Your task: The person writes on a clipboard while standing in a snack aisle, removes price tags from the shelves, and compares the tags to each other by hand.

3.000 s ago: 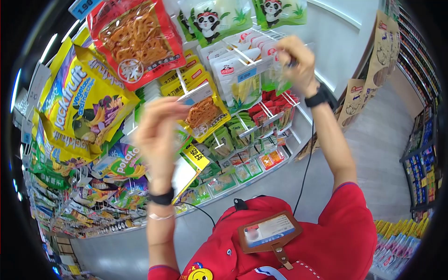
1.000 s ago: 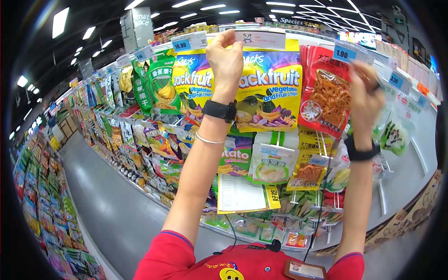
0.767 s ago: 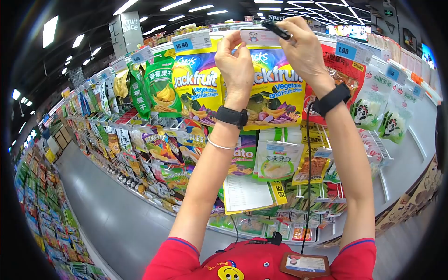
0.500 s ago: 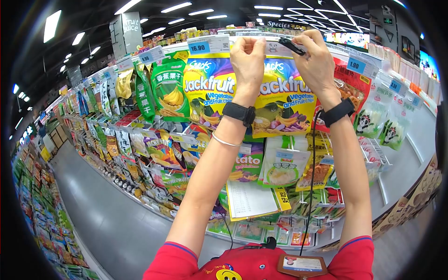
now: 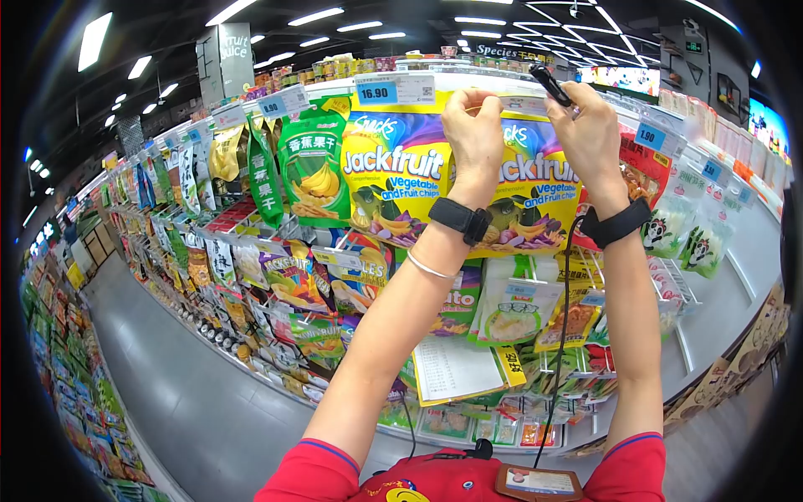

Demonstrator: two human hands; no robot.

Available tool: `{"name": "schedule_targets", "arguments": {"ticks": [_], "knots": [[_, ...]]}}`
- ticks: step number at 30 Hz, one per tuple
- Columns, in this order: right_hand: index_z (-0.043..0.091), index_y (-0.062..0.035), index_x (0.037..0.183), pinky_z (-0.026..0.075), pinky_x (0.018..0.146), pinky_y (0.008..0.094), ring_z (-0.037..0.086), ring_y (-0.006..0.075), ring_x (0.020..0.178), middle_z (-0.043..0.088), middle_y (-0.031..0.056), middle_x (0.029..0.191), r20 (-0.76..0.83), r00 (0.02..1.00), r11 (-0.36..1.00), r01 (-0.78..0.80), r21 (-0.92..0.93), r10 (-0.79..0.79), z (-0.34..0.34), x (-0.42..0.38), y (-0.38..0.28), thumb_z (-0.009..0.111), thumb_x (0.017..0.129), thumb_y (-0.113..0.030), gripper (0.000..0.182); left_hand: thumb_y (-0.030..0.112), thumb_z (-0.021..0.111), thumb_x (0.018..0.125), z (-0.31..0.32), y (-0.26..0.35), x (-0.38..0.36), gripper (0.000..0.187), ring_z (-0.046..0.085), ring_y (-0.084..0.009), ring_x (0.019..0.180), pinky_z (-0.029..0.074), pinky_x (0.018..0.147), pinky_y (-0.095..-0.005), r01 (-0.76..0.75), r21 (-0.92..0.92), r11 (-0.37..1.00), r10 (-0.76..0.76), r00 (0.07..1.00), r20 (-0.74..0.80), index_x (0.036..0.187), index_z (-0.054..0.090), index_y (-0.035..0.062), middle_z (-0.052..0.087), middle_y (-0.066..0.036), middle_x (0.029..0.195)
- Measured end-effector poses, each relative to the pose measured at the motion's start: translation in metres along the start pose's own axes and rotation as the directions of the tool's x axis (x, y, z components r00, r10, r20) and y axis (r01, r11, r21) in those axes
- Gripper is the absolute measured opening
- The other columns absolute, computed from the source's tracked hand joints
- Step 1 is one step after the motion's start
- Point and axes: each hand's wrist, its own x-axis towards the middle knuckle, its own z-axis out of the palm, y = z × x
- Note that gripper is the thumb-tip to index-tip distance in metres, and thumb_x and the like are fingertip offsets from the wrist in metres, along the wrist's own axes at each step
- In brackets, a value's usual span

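Observation:
My left hand (image 5: 474, 138) is at the top of the rack, its fingers curled in a pinch; whatever they hold is hidden. A slim black pen-like tool (image 5: 549, 85) points up and left from the fingers of my right hand (image 5: 592, 138). Between the hands is a pale label strip (image 5: 520, 104). Directly below hang two yellow and purple jackfruit chip bags, the left bag (image 5: 393, 171) and the right bag (image 5: 529, 205), the latter partly behind my left hand and wrist. A price tag (image 5: 393, 89) reading 16.90 stands above the left bag.
Green banana chip bags (image 5: 316, 171) hang to the left, panda-printed bags (image 5: 703, 238) to the right. Lower down, a printed paper sheet (image 5: 456, 368) lies among hanging packets. A black cord (image 5: 562, 335) runs down between my arms. Floor aisle (image 5: 184, 351) lies left.
The view has shifted slightly, moving the nearby bags and both hands right and down. In my right hand, the black tool has tipped more upright. My left hand stays pinched.

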Motion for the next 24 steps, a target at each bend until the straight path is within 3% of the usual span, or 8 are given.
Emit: {"name": "schedule_targets", "arguments": {"ticks": [4, 7, 9, 12, 15, 17, 19, 24], "knots": [[0.061, -0.0047, 0.094, 0.043, 0.063, 0.0409, 0.058, 0.0330, 0.074, 0.059, 0.0140, 0.079, 0.187, 0.971, 0.987, -0.133, -0.087, 0.147, -0.007, 0.008, -0.008, 0.058, 0.074, -0.012, 0.022, 0.004, 0.053, 0.074, 0.001, -0.012, 0.004, 0.005, 0.052, -0.0092, 0.062, 0.047, 0.059, -0.0238, -0.032, -0.020, 0.999, 0.032, 0.999, -0.010, 0.076, 0.057, 0.0006, 0.057, -0.003, 0.071], [0.061, -0.0050, 0.094, 0.042, 0.060, 0.0425, 0.056, 0.0355, 0.069, 0.059, 0.0155, 0.077, 0.067, 0.997, 0.998, 0.042, -0.055, -0.039, -0.005, 0.008, -0.004, 0.057, 0.074, -0.012, 0.021, 0.004, 0.054, 0.074, 0.005, -0.010, 0.004, 0.005, 0.052, -0.0083, 0.062, 0.045, 0.057, -0.0226, -0.050, 0.005, 0.999, 0.050, 0.996, -0.068, 0.073, 0.057, 0.0008, 0.057, -0.003, 0.070], [0.061, -0.0048, 0.093, 0.043, 0.056, 0.0371, 0.057, 0.0271, 0.059, 0.059, 0.0126, 0.074, -0.026, 0.990, 0.989, 0.138, -0.055, -0.139, -0.003, 0.007, 0.002, 0.058, 0.078, -0.011, 0.017, 0.007, 0.055, 0.073, 0.006, -0.003, 0.006, 0.007, 0.052, -0.0093, 0.061, 0.044, 0.057, -0.0232, -0.040, 0.026, 0.999, 0.042, 0.996, -0.076, 0.073, 0.057, -0.0003, 0.057, -0.004, 0.070], [0.061, -0.0027, 0.091, 0.039, 0.048, 0.0222, 0.050, 0.0048, 0.056, 0.058, 0.0031, 0.079, -0.108, 0.994, 0.931, 0.006, 0.364, 0.036, -0.016, -0.015, 0.000, 0.061, 0.081, -0.007, 0.011, 0.010, 0.056, 0.072, 0.008, 0.004, 0.012, 0.013, 0.053, -0.0126, 0.065, 0.043, 0.063, -0.0264, 0.026, 0.093, 0.995, -0.023, 0.999, -0.036, 0.077, 0.057, -0.0025, 0.058, -0.006, 0.072], [0.061, -0.0022, 0.089, 0.041, 0.048, 0.0216, 0.052, 0.0069, 0.056, 0.060, 0.0052, 0.081, -0.142, 0.987, 0.891, 0.131, 0.434, -0.076, -0.025, -0.044, 0.012, 0.060, 0.079, -0.002, 0.010, 0.009, 0.055, 0.073, 0.009, 0.009, 0.007, 0.014, 0.053, -0.0226, 0.078, 0.042, 0.073, -0.0319, -0.079, 0.104, 0.991, 0.087, 0.994, -0.072, 0.080, 0.052, -0.0032, 0.055, -0.014, 0.082], [0.062, -0.0024, 0.088, 0.046, 0.056, 0.0236, 0.058, 0.0130, 0.066, 0.062, 0.0078, 0.087, -0.124, 0.978, 0.891, 0.207, 0.405, -0.170, -0.031, -0.061, 0.029, 0.061, 0.075, 0.003, 0.014, 0.012, 0.059, 0.077, -0.002, 0.006, -0.009, 0.024, 0.052, -0.0126, 0.078, 0.043, 0.066, -0.0253, -0.195, 0.220, 0.956, 0.214, 0.975, -0.065, 0.095, 0.053, -0.0019, 0.056, -0.007, 0.088], [0.063, -0.0027, 0.086, 0.048, 0.063, 0.0259, 0.062, 0.0180, 0.074, 0.063, 0.0094, 0.087, -0.161, 0.942, 0.879, 0.333, 0.341, -0.294, -0.037, -0.075, 0.038, 0.062, 0.072, 0.004, 0.016, 0.019, 0.060, 0.080, -0.015, 0.029, -0.044, 0.022, 0.050, -0.0087, 0.073, 0.042, 0.064, -0.0233, 0.060, 0.057, 0.997, -0.067, 0.989, 0.128, 0.091, 0.056, 0.0000, 0.056, -0.003, 0.084], [0.064, -0.0035, 0.087, 0.050, 0.067, 0.0275, 0.063, 0.0216, 0.079, 0.064, 0.0103, 0.087, 0.060, 0.968, 0.837, 0.180, 0.517, -0.245, -0.040, -0.106, 0.050, 0.062, 0.068, 0.007, 0.022, 0.017, 0.060, 0.083, -0.032, 0.008, -0.091, 0.021, 0.054, -0.0071, 0.063, 0.044, 0.054, -0.0169, 0.657, -0.069, 0.751, -0.493, 0.626, 0.604, 0.092, 0.059, -0.0017, 0.060, -0.004, 0.082]]}}
